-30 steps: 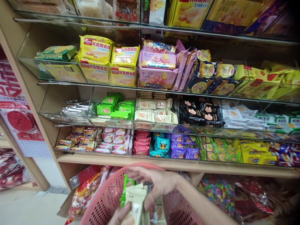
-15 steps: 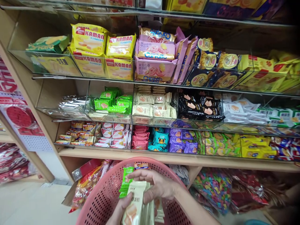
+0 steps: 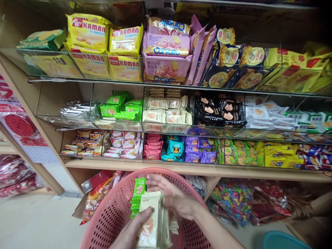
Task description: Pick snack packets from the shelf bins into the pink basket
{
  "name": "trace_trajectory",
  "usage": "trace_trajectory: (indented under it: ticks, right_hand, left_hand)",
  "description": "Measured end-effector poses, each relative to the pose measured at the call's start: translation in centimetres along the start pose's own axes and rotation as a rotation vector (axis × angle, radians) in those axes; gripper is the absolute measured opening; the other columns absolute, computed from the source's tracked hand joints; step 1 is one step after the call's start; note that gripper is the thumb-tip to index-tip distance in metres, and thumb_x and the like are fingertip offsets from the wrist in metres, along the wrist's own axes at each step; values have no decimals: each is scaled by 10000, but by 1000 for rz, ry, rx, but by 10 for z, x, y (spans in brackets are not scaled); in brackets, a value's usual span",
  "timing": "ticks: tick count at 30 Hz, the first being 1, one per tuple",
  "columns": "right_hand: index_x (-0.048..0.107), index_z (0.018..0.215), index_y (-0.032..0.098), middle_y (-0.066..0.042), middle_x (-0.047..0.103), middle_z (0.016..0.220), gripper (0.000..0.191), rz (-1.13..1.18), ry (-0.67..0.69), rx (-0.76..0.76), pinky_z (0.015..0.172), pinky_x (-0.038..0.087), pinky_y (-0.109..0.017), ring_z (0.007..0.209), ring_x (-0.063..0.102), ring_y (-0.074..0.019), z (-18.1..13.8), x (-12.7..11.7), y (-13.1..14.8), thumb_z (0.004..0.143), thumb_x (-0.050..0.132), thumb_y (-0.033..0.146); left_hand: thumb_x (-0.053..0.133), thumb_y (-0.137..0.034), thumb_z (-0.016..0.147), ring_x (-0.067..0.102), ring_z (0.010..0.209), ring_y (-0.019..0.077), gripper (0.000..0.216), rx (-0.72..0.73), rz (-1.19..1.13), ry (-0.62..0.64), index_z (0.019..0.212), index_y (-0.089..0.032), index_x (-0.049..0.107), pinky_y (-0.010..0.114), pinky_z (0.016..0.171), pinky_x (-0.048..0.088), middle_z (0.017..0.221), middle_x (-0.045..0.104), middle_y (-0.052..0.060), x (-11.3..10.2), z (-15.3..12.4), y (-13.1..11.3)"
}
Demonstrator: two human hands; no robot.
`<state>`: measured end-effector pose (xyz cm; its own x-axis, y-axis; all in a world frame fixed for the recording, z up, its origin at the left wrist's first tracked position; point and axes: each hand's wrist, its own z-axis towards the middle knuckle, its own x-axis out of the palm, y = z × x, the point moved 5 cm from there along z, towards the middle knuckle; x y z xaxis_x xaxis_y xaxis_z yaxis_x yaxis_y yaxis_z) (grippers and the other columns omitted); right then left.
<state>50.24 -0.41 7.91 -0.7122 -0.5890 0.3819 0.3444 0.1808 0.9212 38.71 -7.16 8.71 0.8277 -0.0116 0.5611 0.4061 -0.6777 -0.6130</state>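
Note:
A stack of cream-coloured snack packets (image 3: pixel 150 221) is held over the pink perforated basket (image 3: pixel 103 214). My left hand (image 3: pixel 136 224) grips the stack from the left, its thumb across the front packet. Just to the right, my right hand (image 3: pixel 176 199) has its fingers stretched out and apart beside the top of the stack; whether its thumb touches the packets I cannot tell. Green snack packets (image 3: pixel 138 192) stand in the basket behind the stack. The basket's bottom is mostly hidden by my hands.
Glass-fronted shelves hold yellow wafer packs (image 3: pixel 88 33), purple cookie bags (image 3: pixel 167 65), cream packets (image 3: pixel 166 110) and black packets (image 3: pixel 220 110). Under the wooden ledge (image 3: pixel 155 166) lies a bag of colourful sweets (image 3: pixel 232 200). A teal tub (image 3: pixel 282 240) stands at lower right.
My right hand's thumb has lifted from the front of the packets and its fingers have spread. The left hand keeps its hold. The view has shifted slightly, bringing more of the teal tub into sight.

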Motion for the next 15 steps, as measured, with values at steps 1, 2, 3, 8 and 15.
trace_trajectory:
  ticks: [1, 2, 3, 8, 15]
  right_hand:
    - [470, 1286, 282, -70, 468, 1345, 694, 5, -121, -28, 989, 354, -370, 1193, 460, -223, -4, -5, 3, 675, 738, 473]
    - [469, 1279, 287, -66, 462, 1353, 627, 11, -256, -29, 983, 361, -365, 1206, 449, -217, -10, -10, 4, 726, 690, 482]
    - [472, 1269, 294, -59, 462, 1355, 570, 21, -380, -8, 967, 376, -361, 1215, 442, -214, -16, -15, 4, 762, 654, 481]
    - [434, 1290, 351, -12, 467, 1369, 513, 173, -494, 84, 919, 417, -358, 1237, 429, -206, -38, -2, 1, 818, 586, 480]
    - [426, 1322, 332, -11, 528, 1333, 586, 195, -636, -2, 996, 363, -363, 1223, 462, -196, -50, 16, 8, 789, 616, 484]
  left_hand:
    - [688, -402, 725, 668, 965, 295, 605, 1, 0, 5, 1243, -130, 533, 406, 828, 520, 977, 740, 121, 2, 0, -3]
    - [674, -402, 740, 663, 977, 286, 620, 11, 2, 9, 1273, -136, 503, 394, 822, 522, 1010, 732, 116, 4, 1, -7]
    - [659, -400, 758, 657, 991, 273, 623, 28, 8, 9, 1294, -141, 478, 374, 818, 521, 1045, 723, 113, 6, 3, -11]
    - [604, -393, 814, 582, 1118, 236, 601, 162, 142, 89, 1338, -170, 415, 343, 899, 466, 1245, 624, 102, 25, 19, -28]
    - [561, -401, 830, 394, 1303, 239, 577, 292, 300, 89, 1331, -174, 389, 332, 997, 376, 1387, 492, 104, 54, 42, -18]
